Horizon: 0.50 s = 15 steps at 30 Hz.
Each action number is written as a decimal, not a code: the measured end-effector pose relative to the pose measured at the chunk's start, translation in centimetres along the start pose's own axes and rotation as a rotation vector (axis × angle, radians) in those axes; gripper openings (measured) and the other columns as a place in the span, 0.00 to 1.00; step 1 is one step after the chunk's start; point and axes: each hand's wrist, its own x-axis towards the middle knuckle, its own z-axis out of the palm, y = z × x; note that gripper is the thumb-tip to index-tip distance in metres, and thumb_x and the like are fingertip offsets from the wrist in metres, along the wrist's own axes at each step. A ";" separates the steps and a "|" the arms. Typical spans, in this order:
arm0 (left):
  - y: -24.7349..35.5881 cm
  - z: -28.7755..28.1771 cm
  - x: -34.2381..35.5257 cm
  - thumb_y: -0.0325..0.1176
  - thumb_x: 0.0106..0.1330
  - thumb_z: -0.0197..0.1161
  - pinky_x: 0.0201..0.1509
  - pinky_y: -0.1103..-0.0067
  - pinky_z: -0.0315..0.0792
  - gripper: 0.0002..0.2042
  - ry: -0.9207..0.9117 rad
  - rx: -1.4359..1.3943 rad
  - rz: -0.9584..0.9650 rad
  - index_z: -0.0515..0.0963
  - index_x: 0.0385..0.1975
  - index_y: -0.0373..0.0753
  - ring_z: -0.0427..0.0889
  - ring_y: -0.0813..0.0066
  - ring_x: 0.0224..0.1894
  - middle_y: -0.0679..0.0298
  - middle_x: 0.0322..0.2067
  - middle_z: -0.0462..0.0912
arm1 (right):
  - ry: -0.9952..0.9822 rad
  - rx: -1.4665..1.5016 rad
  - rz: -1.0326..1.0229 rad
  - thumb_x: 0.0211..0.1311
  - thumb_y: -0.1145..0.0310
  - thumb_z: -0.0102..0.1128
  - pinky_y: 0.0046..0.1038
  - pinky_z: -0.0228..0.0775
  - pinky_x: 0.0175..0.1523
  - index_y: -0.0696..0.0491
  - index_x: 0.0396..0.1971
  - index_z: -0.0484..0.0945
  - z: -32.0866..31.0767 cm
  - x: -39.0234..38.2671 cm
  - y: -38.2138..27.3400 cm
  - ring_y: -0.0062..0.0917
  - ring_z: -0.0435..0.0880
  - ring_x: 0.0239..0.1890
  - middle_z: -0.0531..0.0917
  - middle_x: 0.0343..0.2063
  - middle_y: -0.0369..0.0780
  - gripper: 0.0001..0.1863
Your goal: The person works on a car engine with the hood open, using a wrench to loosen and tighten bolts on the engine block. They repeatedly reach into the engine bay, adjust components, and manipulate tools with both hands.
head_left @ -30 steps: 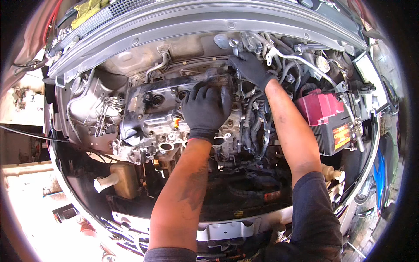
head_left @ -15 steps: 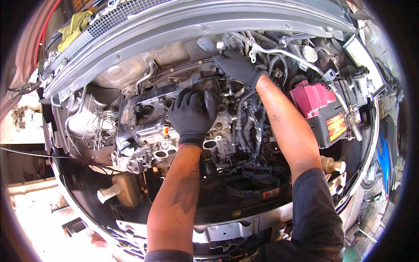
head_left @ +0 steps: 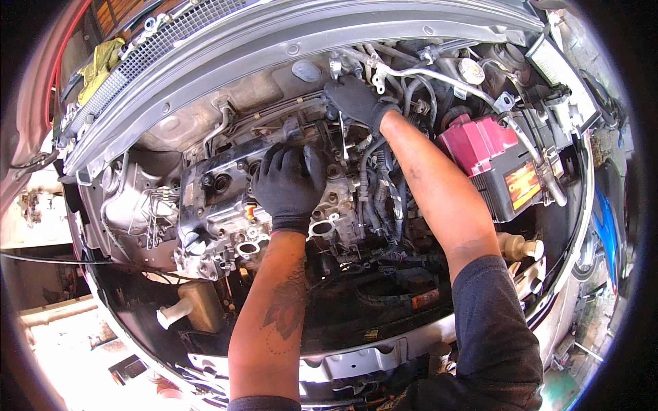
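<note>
Both of my hands wear black gloves inside an engine bay. My left hand (head_left: 288, 185) rests over the dark valve cover (head_left: 204, 179) with fingers curled; whatever is under the fingertips is hidden. Below it are open metal ports (head_left: 249, 248) and a small orange-yellow part (head_left: 251, 212). Higher and further right, my right hand (head_left: 356, 103) is closed around what looks like a metal wrench (head_left: 336, 67), upright near the rear wall, beside hoses and wiring (head_left: 384, 198).
A battery with a pink cover (head_left: 476, 140) sits at the right, crossed by a metal pipe (head_left: 538, 161). A translucent reservoir (head_left: 201, 308) is at lower left. The grey cowl (head_left: 295, 34) spans the back, with a yellow cloth (head_left: 99, 72) on its left. The front crossmember (head_left: 353, 359) runs below.
The whole view has shifted and tilted slightly, so most of the bay appears further left. Both hands stay at about the same places on the engine, still curled.
</note>
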 end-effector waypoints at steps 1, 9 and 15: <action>-0.1 -0.1 -0.2 0.42 0.68 0.64 0.44 0.64 0.81 0.12 -0.013 0.018 -0.021 0.86 0.35 0.40 0.88 0.55 0.40 0.58 0.37 0.89 | -0.009 0.242 0.173 0.67 0.59 0.56 0.43 0.78 0.49 0.61 0.37 0.83 -0.8 -0.2 -1.3 0.45 0.88 0.41 0.87 0.33 0.53 0.18; 0.2 -0.2 0.1 0.39 0.70 0.61 0.42 0.63 0.81 0.12 0.054 -0.017 0.025 0.87 0.36 0.38 0.88 0.51 0.37 0.56 0.36 0.89 | 0.085 0.449 0.193 0.71 0.48 0.52 0.47 0.76 0.48 0.63 0.37 0.84 -3.3 -3.7 -2.6 0.53 0.87 0.39 0.86 0.30 0.57 0.28; 0.5 -0.6 0.2 0.40 0.70 0.62 0.44 0.63 0.81 0.12 -0.029 0.011 -0.019 0.87 0.38 0.38 0.88 0.53 0.39 0.56 0.37 0.89 | -0.045 0.497 0.175 0.73 0.53 0.52 0.47 0.76 0.47 0.59 0.39 0.84 -2.8 -6.0 -2.2 0.51 0.87 0.38 0.86 0.31 0.55 0.22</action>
